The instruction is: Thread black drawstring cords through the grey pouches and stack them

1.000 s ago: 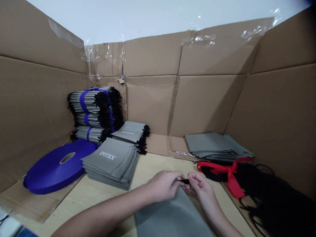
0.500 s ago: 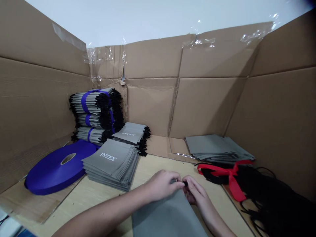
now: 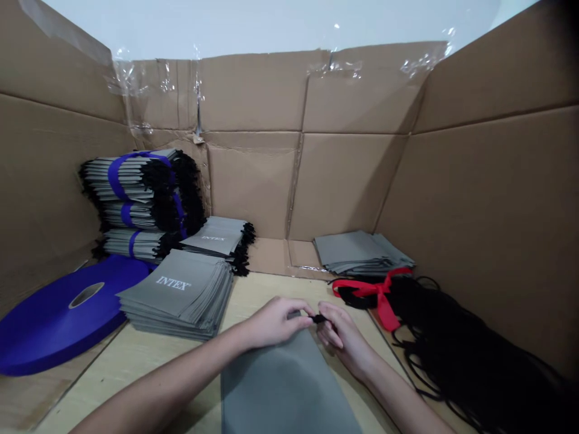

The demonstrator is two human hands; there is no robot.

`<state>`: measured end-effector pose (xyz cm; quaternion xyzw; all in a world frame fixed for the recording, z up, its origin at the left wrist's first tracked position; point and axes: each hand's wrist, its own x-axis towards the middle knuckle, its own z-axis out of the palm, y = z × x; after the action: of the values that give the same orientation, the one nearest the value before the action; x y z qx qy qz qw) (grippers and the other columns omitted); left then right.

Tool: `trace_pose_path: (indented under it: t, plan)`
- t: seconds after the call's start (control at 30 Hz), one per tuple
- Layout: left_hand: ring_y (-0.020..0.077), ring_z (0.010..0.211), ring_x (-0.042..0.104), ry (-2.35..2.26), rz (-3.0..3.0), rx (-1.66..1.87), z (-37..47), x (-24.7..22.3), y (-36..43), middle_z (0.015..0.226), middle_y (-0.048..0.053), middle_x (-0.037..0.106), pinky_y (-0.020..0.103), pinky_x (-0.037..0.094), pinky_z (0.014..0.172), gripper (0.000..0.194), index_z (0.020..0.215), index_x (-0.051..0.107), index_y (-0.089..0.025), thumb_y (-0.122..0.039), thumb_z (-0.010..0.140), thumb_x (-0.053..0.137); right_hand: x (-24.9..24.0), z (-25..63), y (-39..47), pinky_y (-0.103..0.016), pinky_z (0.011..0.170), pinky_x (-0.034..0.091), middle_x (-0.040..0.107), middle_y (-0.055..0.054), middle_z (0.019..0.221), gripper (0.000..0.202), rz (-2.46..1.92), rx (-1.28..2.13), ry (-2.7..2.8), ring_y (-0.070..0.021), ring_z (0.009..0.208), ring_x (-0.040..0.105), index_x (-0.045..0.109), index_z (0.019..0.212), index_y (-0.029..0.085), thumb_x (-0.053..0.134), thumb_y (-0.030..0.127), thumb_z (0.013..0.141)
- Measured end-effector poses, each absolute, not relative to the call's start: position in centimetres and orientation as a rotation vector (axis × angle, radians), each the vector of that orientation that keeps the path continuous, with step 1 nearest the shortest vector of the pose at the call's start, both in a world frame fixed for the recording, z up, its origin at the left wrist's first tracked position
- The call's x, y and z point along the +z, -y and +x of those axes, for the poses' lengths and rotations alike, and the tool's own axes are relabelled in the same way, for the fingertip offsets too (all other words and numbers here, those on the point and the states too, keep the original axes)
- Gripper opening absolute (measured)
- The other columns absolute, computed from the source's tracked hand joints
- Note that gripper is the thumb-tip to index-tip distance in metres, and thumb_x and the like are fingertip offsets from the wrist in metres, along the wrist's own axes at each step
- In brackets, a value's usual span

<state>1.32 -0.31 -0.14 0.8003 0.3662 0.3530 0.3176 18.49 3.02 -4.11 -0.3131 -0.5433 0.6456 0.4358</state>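
Observation:
A grey fabric bag (image 3: 284, 386) lies in front of me, its upper corner between the fingers of my left hand (image 3: 278, 322). At that corner a short piece of black cord (image 3: 319, 318) sticks out. My right hand (image 3: 344, 334) pinches this cord between thumb and forefinger, its other fingers curled under. The two hands are close together but apart, bridged by the cord. The cord's far end is hidden in my right fingers.
Left of my hands stands a stack of grey INTEX bags (image 3: 181, 289), with corded bags (image 3: 217, 235) behind and strapped bundles (image 3: 136, 181). A purple ribbon roll (image 3: 45, 313) lies far left. Flat grey bags (image 3: 357, 250) and black cords (image 3: 470, 343) lie right, inside cardboard walls (image 3: 253, 187).
The view has swung right, so everything sits further left. My right hand has drawn back slightly from the left, and more black cord shows between them.

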Motion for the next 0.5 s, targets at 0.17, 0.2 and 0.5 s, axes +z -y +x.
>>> trace_pose_path:
  t: [0.17,0.2,0.5]
  plan:
    - [0.0172,0.091,0.063,-1.114,2.286,0.911,1.4,-0.4,0.5,0.102,0.004,0.069,0.024,0.044,0.082,0.025,0.105,0.063,-0.019,-0.027,0.09,0.045,-4.4,18.1,-3.2,-0.021,0.037,0.022,0.029,0.011,0.031,0.042,-0.799,1.505,1.307,-0.0058,0.032,0.02,0.042,0.055,0.022,0.061,0.055,0.073]
    - [0.0177,0.091,0.063,-1.144,2.327,0.898,1.4,-0.5,0.5,0.103,0.004,0.069,0.024,0.045,0.082,0.026,0.106,0.063,-0.019,-0.027,0.09,0.044,-4.4,18.0,-3.3,-0.021,0.037,0.022,0.029,0.01,0.031,0.042,-0.799,1.492,1.296,-0.0057,0.032,0.02,0.042,0.055,0.022,0.061,0.055,0.073]
    - [0.0193,0.089,0.067,-1.299,2.483,0.85,1.4,-0.3,1.0,0.106,0.005,0.069,0.027,0.048,0.08,0.036,0.122,0.056,-0.024,-0.022,0.09,0.04,-2.8,17.6,-2.6,-0.021,0.039,0.024,0.027,0.012,0.032,0.044,-0.75,1.498,1.095,-0.0048,0.035,0.017,0.038,0.052,0.022,0.071,0.047,0.065]
